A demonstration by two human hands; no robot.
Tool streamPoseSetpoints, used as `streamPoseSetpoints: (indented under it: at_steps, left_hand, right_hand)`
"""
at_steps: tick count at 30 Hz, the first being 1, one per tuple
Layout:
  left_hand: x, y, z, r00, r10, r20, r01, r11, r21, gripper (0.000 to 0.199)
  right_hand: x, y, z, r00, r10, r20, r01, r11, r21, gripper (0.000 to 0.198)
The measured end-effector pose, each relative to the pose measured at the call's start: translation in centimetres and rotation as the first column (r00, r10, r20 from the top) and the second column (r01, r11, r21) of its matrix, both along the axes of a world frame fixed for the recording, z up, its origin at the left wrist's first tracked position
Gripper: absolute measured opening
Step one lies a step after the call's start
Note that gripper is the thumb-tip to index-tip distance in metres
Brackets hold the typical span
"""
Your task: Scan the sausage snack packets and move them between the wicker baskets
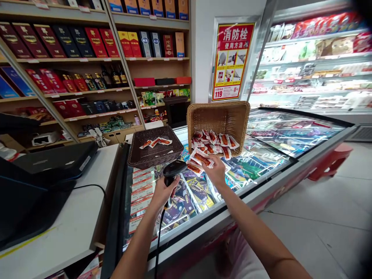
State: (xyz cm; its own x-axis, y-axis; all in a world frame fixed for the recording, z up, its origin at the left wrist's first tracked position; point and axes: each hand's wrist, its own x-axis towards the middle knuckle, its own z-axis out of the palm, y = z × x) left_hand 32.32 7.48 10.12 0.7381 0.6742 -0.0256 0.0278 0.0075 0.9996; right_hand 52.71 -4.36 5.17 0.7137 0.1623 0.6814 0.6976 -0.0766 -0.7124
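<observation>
The left hand (pixel 165 189) is closed around the handle of a black scanner (pixel 174 167). Apart from it, the right hand (pixel 217 170) pinches a sausage packet (pixel 200 156) at the near side of the tan basket (pixel 219 111); whether it also grips the lower packet (pixel 194 167), I cannot tell. The step seems to be scanning; the next move calls for aligning scanner and packet. Both baskets, the dark basket (pixel 145 155) at left, rest on a glass-topped freezer (pixel 200 221); shelves (pixel 158 64) stand far behind.

From here I see a black barcode scanner (pixel 174 168), reddish-brown sausages in clear-and-white packets (pixel 200 156), a tan woven basket (pixel 217 113) and a dark-brown woven tray (pixel 144 162).
</observation>
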Motion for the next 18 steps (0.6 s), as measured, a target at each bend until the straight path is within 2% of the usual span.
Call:
streamPoseSetpoints:
  at_steps: [8,18]
  left_hand:
    - [0.24,-0.15,-0.10,1.000,-0.017,-0.015,0.018,0.998,0.061,0.053]
    - [0.25,-0.36,-0.33,0.996,-0.068,-0.063,0.076,0.989,0.127,0.052]
  right_hand:
    - [-0.12,-0.46,0.31,0.999,0.044,-0.009,-0.045,0.998,-0.041,0.014]
    - [-0.20,-0.37,0.41,0.999,0.017,0.035,-0.016,0.999,-0.042,0.013]
